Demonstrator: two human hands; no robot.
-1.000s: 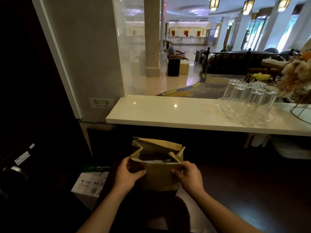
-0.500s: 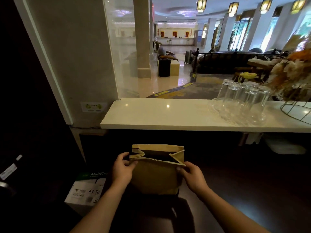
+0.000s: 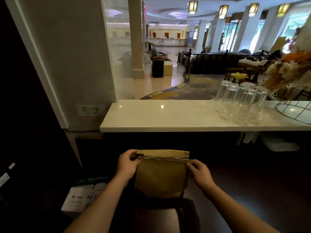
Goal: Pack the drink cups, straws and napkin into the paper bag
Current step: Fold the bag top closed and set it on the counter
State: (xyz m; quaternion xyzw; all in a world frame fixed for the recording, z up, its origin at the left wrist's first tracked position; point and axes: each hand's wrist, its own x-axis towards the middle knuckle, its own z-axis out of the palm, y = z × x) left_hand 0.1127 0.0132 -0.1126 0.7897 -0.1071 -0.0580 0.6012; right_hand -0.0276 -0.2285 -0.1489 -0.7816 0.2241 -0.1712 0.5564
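Note:
A brown paper bag (image 3: 160, 177) stands upright on a dark surface in front of me. Its mouth is pressed flat, the two top edges nearly together. My left hand (image 3: 126, 163) pinches the bag's top left corner. My right hand (image 3: 199, 174) pinches the top right corner. Whatever is inside the bag is hidden; no cups, straws or napkin show.
A white stone counter (image 3: 168, 116) runs across behind the bag, with several upturned clear glasses (image 3: 240, 101) on a glass tray and a wire basket (image 3: 296, 110) at the right. A box of A4 paper (image 3: 82, 194) sits low at the left. A dark panel stands far left.
The bag's mouth was open one second ago. Both hands have slid outward to the top corners and pulled the opening flat and nearly closed.

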